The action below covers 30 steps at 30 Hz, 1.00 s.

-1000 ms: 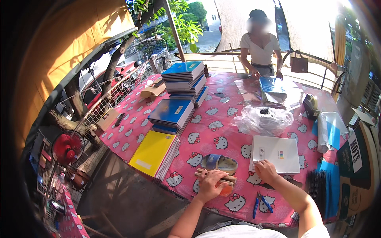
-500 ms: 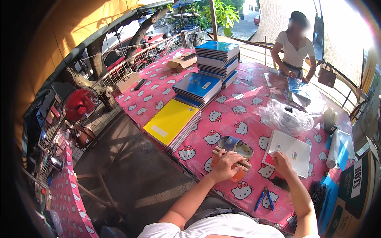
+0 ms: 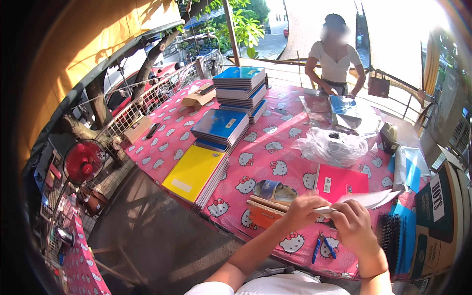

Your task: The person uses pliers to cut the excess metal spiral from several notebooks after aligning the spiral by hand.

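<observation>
Both my hands meet over the near right part of the table, gripping a stack of white sheets (image 3: 371,199) by its near edge. My left hand (image 3: 307,212) pinches the left end of that edge, while my right hand (image 3: 350,222) has its fingers folded over the stack beside it. Beyond the sheets lies a pink cover (image 3: 346,181), flat on the tablecloth. Left of my left hand sits an orange and wooden block (image 3: 264,216), with a round bowl-like item (image 3: 275,191) just behind it. Blue-handled cutters (image 3: 322,248) lie open below my hands.
Stacks of blue notebooks (image 3: 221,123) and yellow notebooks (image 3: 194,172) stand left. A clear plastic bag (image 3: 332,147) lies beyond the pink cover. Black binding coils (image 3: 388,236) and a cardboard box (image 3: 440,216) border the right. Across the table, a person (image 3: 337,64) handles a blue notebook.
My left hand has left the orange and wooden block and joined my right at the white sheets. The sheets are lifted and tilted, exposing the pink cover. The view has shifted right.
</observation>
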Motion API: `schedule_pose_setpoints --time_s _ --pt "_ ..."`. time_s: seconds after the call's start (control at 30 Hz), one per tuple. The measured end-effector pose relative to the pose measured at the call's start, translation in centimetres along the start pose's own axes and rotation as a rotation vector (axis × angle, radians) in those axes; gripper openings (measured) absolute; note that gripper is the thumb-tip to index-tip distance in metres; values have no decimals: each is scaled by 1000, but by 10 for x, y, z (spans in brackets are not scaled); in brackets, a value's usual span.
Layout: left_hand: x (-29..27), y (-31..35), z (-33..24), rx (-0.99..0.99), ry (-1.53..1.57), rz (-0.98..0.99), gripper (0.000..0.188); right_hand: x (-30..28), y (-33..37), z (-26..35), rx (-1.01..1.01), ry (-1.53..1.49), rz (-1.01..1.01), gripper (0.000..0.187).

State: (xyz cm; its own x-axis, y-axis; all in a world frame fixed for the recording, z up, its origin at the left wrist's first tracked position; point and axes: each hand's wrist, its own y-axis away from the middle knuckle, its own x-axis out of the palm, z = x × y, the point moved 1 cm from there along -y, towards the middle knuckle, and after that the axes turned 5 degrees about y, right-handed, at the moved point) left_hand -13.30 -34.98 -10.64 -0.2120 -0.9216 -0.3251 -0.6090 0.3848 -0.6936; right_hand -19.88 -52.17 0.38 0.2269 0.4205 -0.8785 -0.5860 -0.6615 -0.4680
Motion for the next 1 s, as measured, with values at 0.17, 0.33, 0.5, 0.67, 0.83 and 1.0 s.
schedule_pose_setpoints --time_s 0.17,0.33,0.5,0.67,0.83,1.0 --pt "-9 11 -51 105 42 -127 22 -16 64 21 489 281 -561 35" --pt "-49 47 -76 -136 244 -126 14 -8 140 3 717 155 -795 91" --pt "-73 87 -62 -350 386 -234 16 57 124 13 878 -1104 -659 56" --pt "-108 118 -41 -405 224 -337 23 101 80 46 940 -982 -708 38" --pt "-123 148 -16 -526 81 -463 24 178 89 51 933 -908 -684 34" --pt "-117 201 43 -610 337 -436 36 253 103 54 798 -757 -509 25"
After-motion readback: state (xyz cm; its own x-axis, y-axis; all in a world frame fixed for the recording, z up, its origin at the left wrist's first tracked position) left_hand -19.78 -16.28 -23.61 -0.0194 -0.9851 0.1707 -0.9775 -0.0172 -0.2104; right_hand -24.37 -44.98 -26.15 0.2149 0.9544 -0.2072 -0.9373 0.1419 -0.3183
